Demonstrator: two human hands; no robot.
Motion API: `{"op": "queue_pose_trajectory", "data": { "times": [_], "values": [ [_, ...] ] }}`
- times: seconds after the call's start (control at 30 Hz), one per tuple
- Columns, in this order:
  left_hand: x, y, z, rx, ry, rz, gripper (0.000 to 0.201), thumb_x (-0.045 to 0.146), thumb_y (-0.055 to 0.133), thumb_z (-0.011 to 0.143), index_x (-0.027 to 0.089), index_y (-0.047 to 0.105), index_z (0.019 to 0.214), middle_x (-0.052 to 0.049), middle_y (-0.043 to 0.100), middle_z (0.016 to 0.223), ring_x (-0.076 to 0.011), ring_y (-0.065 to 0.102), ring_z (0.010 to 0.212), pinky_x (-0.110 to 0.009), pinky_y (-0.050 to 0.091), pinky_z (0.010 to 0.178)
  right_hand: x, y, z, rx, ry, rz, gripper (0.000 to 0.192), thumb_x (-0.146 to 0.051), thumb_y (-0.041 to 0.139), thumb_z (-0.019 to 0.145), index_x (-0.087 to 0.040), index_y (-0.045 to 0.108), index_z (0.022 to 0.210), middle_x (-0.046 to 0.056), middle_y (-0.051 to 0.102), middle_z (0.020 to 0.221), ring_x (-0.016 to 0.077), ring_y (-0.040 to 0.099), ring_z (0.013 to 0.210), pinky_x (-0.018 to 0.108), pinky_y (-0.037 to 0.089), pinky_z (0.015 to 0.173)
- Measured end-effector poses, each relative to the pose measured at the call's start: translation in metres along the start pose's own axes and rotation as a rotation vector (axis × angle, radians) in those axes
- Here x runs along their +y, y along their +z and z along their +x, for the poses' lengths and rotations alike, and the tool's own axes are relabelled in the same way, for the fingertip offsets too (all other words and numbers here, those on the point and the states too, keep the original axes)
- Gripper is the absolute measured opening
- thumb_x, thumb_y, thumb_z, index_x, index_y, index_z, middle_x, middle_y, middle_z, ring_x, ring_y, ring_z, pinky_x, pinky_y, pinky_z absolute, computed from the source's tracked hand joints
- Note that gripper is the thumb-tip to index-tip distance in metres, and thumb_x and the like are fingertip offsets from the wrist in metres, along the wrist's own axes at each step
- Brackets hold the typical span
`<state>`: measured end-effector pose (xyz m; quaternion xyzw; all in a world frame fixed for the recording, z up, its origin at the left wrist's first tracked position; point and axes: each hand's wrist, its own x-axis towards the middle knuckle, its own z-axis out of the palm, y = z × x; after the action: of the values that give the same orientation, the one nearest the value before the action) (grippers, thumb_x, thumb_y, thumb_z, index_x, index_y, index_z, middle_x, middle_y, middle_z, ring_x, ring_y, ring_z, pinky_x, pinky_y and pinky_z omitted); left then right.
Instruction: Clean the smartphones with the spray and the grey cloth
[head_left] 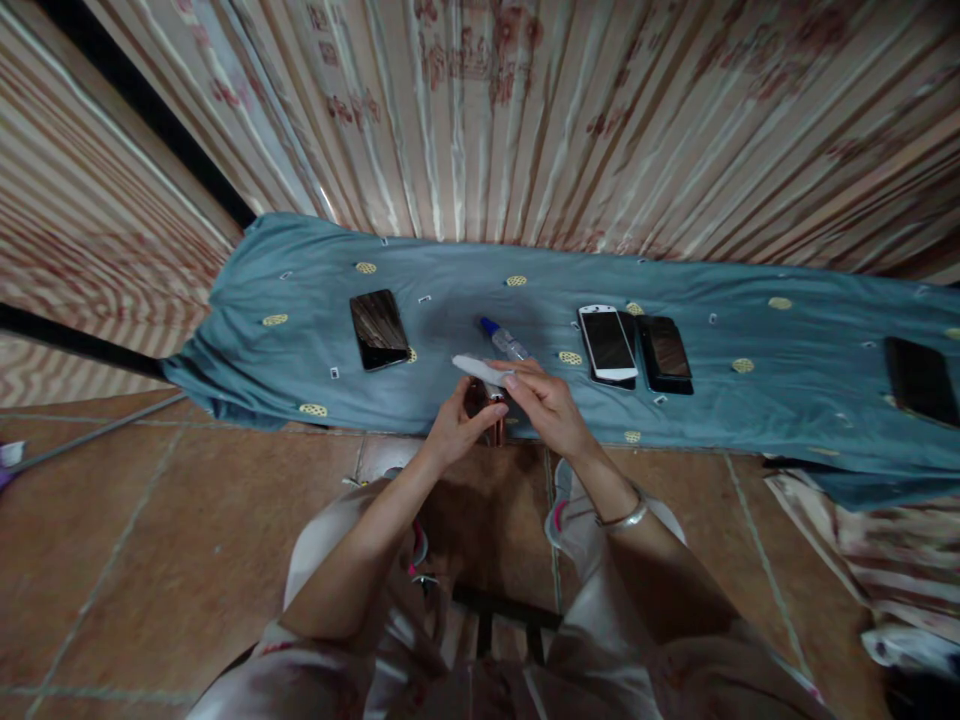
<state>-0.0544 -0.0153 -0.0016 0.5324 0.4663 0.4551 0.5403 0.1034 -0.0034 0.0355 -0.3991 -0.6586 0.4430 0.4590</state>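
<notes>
Near the front edge of the cloth-covered bench, my left hand (454, 425) is closed around a shiny phone (496, 432) that reflects copper-brown. Much of the phone is hidden by my fingers. My right hand (549, 405) pinches a folded white wiping cloth (478, 370) just above the phone; whether the cloth touches the screen I cannot tell. Just beyond my right fingers a clear bottle with a blue cap (506, 340) lies on its side.
A blue patterned sheet (450, 275) covers the bench. A dark phone (379, 330) lies to the left; a white phone (609, 343) and black phones (666, 352) rest in stacks to the right. Another phone (922, 380) is far right. A curtain (480, 120) hangs behind.
</notes>
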Motion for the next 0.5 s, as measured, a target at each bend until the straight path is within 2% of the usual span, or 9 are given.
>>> {"op": "queue_pose_trajectory", "data": {
  "times": [0.13, 0.23, 0.37, 0.5],
  "values": [
    [0.0, -0.001, 0.001, 0.01, -0.033, -0.022, 0.055, 0.055, 0.076, 0.067, 0.016, 0.064, 0.104, -0.007, 0.07, 0.099, -0.0263, 0.062, 0.098, -0.039, 0.045, 0.096, -0.007, -0.005, -0.005, -0.011, 0.007, 0.058, 0.038, -0.057, 0.051, 0.093, -0.031, 0.078, 0.097, 0.002, 0.075, 0.108, 0.0232, 0.062, 0.112, 0.042, 0.04, 0.109],
    [-0.001, -0.001, 0.002, 0.01, -0.037, -0.015, 0.048, 0.051, 0.079, 0.065, 0.016, 0.068, 0.096, -0.008, 0.071, 0.098, -0.0274, 0.063, 0.1, -0.041, 0.045, 0.098, -0.007, -0.008, -0.006, -0.008, 0.03, 0.088, 0.042, -0.058, 0.048, 0.094, -0.029, 0.079, 0.095, 0.003, 0.076, 0.103, 0.0228, 0.064, 0.107, 0.041, 0.043, 0.105],
    [-0.001, -0.001, 0.001, -0.048, -0.069, -0.018, 0.042, 0.048, 0.081, 0.061, 0.018, 0.069, 0.087, -0.005, 0.071, 0.082, -0.0268, 0.066, 0.093, -0.042, 0.05, 0.091, 0.001, -0.008, -0.003, -0.03, -0.002, 0.066, 0.029, -0.05, 0.06, 0.09, -0.029, 0.079, 0.088, 0.004, 0.076, 0.099, 0.0229, 0.067, 0.101, 0.042, 0.047, 0.1],
    [0.003, -0.001, 0.001, -0.105, -0.102, -0.015, 0.044, 0.045, 0.082, 0.061, 0.017, 0.067, 0.091, -0.002, 0.068, 0.074, -0.0223, 0.065, 0.078, -0.038, 0.053, 0.079, 0.008, -0.008, 0.0, -0.021, -0.031, 0.041, 0.019, -0.042, 0.066, 0.087, -0.029, 0.079, 0.091, 0.005, 0.076, 0.101, 0.0228, 0.067, 0.104, 0.042, 0.046, 0.101]
  ]
}}
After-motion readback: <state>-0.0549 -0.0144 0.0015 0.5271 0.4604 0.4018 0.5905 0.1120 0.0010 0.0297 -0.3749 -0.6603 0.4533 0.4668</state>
